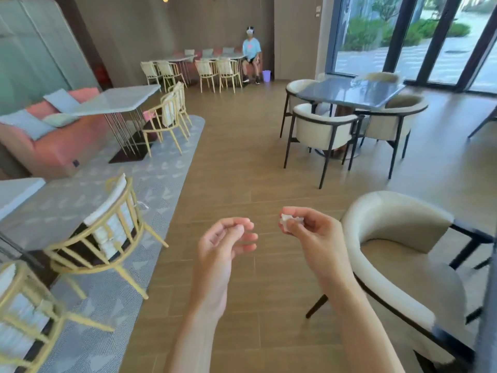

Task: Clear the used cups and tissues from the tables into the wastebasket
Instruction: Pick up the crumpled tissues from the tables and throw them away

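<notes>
Low in the frame's centre, the right hand (309, 232) pinches a crumpled white tissue (287, 220) at its fingertips; the left hand (227, 243), just beside it, curls loosely, holding nothing. Both hang over the wood floor (242, 162). A cream armchair (398, 254) sits lower right. Far back, top centre, a purple wastebasket (266, 75) stands beside a seated person (251, 53).
</notes>
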`<action>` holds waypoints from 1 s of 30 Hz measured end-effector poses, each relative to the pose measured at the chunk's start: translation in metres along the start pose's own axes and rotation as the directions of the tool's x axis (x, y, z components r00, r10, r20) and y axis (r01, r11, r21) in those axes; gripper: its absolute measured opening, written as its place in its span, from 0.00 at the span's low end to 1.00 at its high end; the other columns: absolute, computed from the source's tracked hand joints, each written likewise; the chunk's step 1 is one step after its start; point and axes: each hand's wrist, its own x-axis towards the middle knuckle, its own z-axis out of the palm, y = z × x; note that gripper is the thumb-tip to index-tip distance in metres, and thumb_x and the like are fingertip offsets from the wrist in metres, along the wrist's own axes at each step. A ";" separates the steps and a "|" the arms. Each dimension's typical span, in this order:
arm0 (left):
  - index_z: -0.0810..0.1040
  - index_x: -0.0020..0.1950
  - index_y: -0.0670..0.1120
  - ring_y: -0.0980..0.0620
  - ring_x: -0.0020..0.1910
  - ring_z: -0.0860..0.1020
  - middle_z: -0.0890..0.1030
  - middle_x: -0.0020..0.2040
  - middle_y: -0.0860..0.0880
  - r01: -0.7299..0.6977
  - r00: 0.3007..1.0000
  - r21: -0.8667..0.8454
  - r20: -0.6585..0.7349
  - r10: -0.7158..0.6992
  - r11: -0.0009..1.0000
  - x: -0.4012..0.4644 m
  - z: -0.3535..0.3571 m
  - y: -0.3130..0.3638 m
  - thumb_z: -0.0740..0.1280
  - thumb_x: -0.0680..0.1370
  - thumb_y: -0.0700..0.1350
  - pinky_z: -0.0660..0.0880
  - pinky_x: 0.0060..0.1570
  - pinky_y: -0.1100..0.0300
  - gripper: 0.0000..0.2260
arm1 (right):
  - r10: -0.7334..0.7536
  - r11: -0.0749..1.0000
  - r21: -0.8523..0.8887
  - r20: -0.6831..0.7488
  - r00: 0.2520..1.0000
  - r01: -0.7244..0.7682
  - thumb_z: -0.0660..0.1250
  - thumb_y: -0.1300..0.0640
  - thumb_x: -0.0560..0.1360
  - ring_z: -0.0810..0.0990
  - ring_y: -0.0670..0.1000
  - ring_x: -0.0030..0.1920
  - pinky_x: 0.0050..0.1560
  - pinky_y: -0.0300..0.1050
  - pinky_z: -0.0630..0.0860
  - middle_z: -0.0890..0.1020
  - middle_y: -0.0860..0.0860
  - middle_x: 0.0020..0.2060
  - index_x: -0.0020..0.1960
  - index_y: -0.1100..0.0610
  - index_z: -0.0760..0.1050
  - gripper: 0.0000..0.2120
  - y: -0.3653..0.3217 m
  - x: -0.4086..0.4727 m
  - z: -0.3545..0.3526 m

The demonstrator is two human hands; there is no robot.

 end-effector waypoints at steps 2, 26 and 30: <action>0.83 0.48 0.40 0.46 0.44 0.84 0.85 0.47 0.42 -0.028 1.000 0.000 -0.014 0.028 1.000 0.044 0.015 0.004 0.63 0.82 0.33 0.82 0.48 0.52 0.09 | -0.021 1.000 0.000 0.018 1.000 0.021 0.68 0.67 0.77 0.86 0.55 0.47 0.58 0.53 0.81 0.87 0.56 0.41 0.50 0.54 0.86 0.11 -0.006 0.048 0.005; 0.83 0.49 0.41 0.45 0.46 0.84 0.85 0.49 0.42 0.032 0.995 -0.041 0.095 -0.028 0.999 0.633 0.102 -0.031 0.63 0.82 0.34 0.81 0.48 0.52 0.10 | 0.008 0.999 -0.035 -0.063 0.998 -0.011 0.69 0.64 0.80 0.87 0.47 0.48 0.56 0.42 0.80 0.88 0.48 0.44 0.55 0.54 0.83 0.08 0.026 0.602 0.131; 0.83 0.49 0.40 0.44 0.46 0.84 0.85 0.49 0.41 0.072 0.993 -0.016 0.091 -0.071 0.997 0.713 0.116 -0.050 0.63 0.82 0.34 0.80 0.51 0.48 0.09 | 0.028 0.999 -0.020 -0.113 0.993 -0.031 0.70 0.64 0.79 0.87 0.46 0.47 0.55 0.40 0.81 0.88 0.49 0.43 0.54 0.54 0.84 0.08 0.044 0.686 0.139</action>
